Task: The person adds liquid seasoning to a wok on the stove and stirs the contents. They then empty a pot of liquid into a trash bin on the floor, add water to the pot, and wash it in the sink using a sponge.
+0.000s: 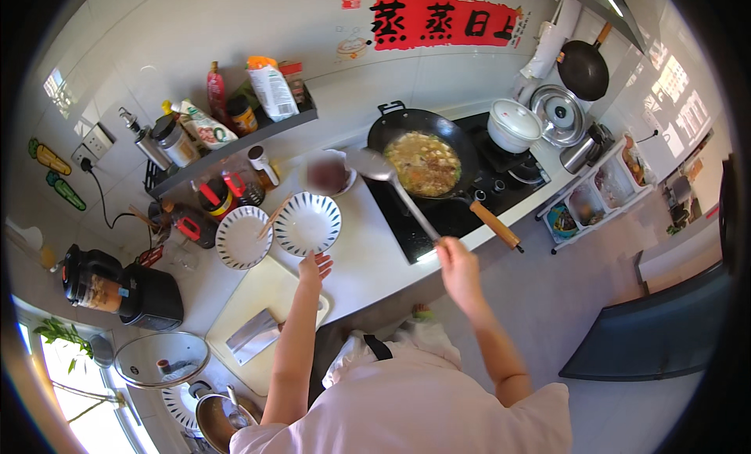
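Note:
My right hand (459, 273) grips the handle end of a long metal wok ladle (412, 206). Its rounded head (371, 164) is over the near-left rim of a black wok (463, 134), which holds a chunky stew (423, 163) in broth. Fingers spread, my left hand (315, 267) is at the near rim of a white bowl (307, 224) with blue leaf marks; whether it touches the rim is unclear. A matching bowl (243, 237) stands to the left, with wooden chopsticks (274, 217) across its rim.
A cleaver (254, 336) lies on the cutting board (226, 313). A blurred dish with dark contents (327, 175) stands left of the wok. The wok's wooden handle (494, 225) juts past the counter edge. A lidded white pot (514, 125), blender (120, 289) and glass lid (162, 360) stand farther out.

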Tool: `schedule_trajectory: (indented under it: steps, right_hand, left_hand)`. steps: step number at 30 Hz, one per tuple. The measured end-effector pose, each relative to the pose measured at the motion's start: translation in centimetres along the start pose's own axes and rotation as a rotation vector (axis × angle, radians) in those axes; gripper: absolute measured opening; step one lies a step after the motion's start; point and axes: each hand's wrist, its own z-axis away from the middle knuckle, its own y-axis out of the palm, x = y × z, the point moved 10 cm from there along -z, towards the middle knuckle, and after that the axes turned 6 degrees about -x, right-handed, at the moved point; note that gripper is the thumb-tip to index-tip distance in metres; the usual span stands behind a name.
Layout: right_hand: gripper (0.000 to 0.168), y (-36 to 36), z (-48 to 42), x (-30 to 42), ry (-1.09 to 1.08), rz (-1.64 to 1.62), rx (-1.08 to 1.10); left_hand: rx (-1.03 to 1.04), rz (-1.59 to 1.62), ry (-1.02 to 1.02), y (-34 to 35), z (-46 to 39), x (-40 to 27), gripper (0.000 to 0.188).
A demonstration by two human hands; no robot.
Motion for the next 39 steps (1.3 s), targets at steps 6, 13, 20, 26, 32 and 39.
schedule_trajectory:
  steps: [6,13,20,26,32,39]
  right_hand:
    - [0.015,-10.0,-13.6,-6.3,0.080,-0.033,0.124]
    - [0.017,-10.3,-26.1,-6.8,-0.367,0.542,0.415]
    - [0.017,-2.5,-31.5,-5.6,-0.841,1.233,0.788]
    - [0.031,3.1,-28.7,-4.5,-0.948,1.467,1.071]
    - [0.024,4.7,-25.4,-5.1,-1.006,1.336,1.099]
    - [0.019,4.2,-28.1,-11.8,-1.010,1.052,0.877]
  left_hand:
    - [-0.230,0.089,0.076,-1.3,-1.6,0.6,0.024]
    - [-0.288,0.276,0.054,1.3,4.3,5.5,0.049]
    - [0.370,-0.112,-0.037,33.3,19.6,13.8,0.064]
    - [0.450,0.329,-0.135,42.9,25.7,15.0,0.040]
    - [0.275,0.318,0.009,41.0,25.8,13.7,0.023]
    - [0.315,0.209,-0.043,38.5,25.8,12.7,0.023]
